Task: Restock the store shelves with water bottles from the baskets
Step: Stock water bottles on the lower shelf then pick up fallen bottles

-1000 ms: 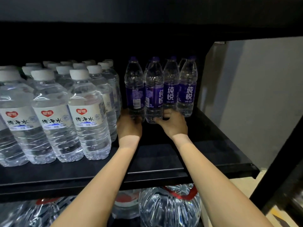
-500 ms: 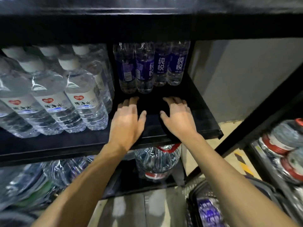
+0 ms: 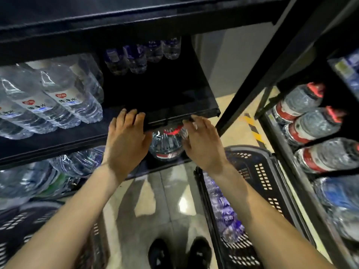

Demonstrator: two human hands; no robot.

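1. Dark metal shelf (image 3: 174,105) fills the upper view, with pale floor (image 3: 155,200) below and a rack of red-capped jugs (image 3: 307,117) on the right
2. Four purple bottles (image 3: 136,59) stand at the back of the shelf, with white-capped bottles (image 3: 64,101) packed to their left; the shelf in front of the purple row is bare
3. A second ago both hands were at the feet of that row; now the left hand (image 3: 126,140) and right hand (image 3: 202,144) are back at the shelf's front edge, well apart from the bottles, so that placement looks finished
4. Both hands are empty, fingers straight and spread, palms down; I cannot tell whether the fingertips touch the edge
5. Since then the view has tipped down to a basket (image 3: 258,177) on the floor under the right forearm, with blurred loose bottles (image 3: 223,210) of the same purple lying in it; a second basket (image 3: 23,226) sits lower left, its contents hidden
6. Likely next is a reach down for more stock; the bare shelf front suggests restocking is far from done
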